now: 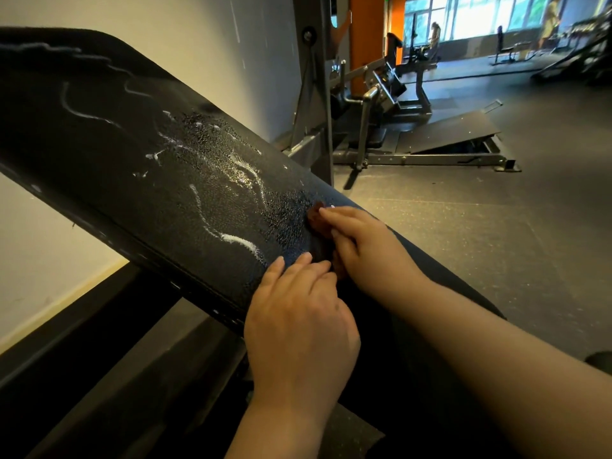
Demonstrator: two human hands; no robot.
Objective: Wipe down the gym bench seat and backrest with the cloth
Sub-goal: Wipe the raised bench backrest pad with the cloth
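Location type: commercial gym. Indicators:
- A black padded bench backrest [132, 154], set at an incline and covered in textured vinyl.
- A grey steel upright frame [314, 94] just behind it.
- A lever-arm machine [390, 87] on a steel base, with an inclined footplate [457, 130] beside it.
- Dark speckled rubber flooring [463, 226] across the room.
- An orange column [367, 28].
- More exercise stations [503, 48] at the far end, below large windows [480, 18].

Shows tilted black backrest [116, 144] streaked with white foam lines [238, 241] and wet droplets. Finds right hand [364, 250] curled over small brown cloth [316, 216], pressed to the backrest's lower part. Places left hand [298, 316] just beside, fingers flat on backrest.
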